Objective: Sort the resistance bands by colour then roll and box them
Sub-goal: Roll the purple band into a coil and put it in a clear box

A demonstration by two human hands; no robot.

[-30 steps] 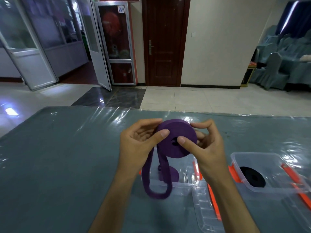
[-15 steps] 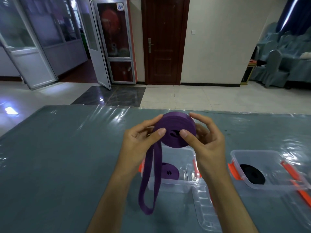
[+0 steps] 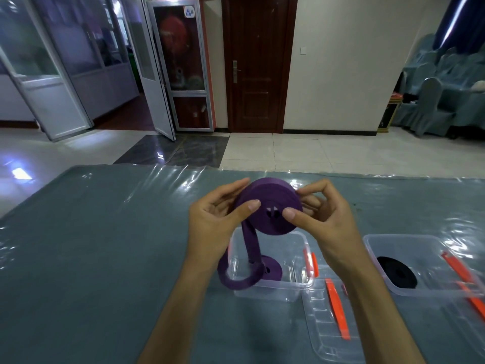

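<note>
I hold a purple resistance band (image 3: 270,206), mostly wound into a thick roll, in the air above the table. My left hand (image 3: 215,219) grips the roll's left side, thumb on its face. My right hand (image 3: 325,214) pinches its right side, thumb near the centre hole. The band's loose tail hangs down and curls over the rim of a clear plastic box (image 3: 296,282). Inside that box lies a smaller rolled purple band (image 3: 270,269). A second clear box (image 3: 409,290) to the right holds a rolled black band (image 3: 396,271).
A clear lid with orange clips (image 3: 333,319) lies in front of the purple box. Another orange-clipped lid (image 3: 469,292) lies at the right edge. The table (image 3: 91,245) has a grey cloth under shiny plastic film. Beyond it are a tiled floor and a dark door.
The hanging tail has shortened and its end has curled up onto the box rim. The roll has grown slightly thicker between my hands, which stay in about the same place.
</note>
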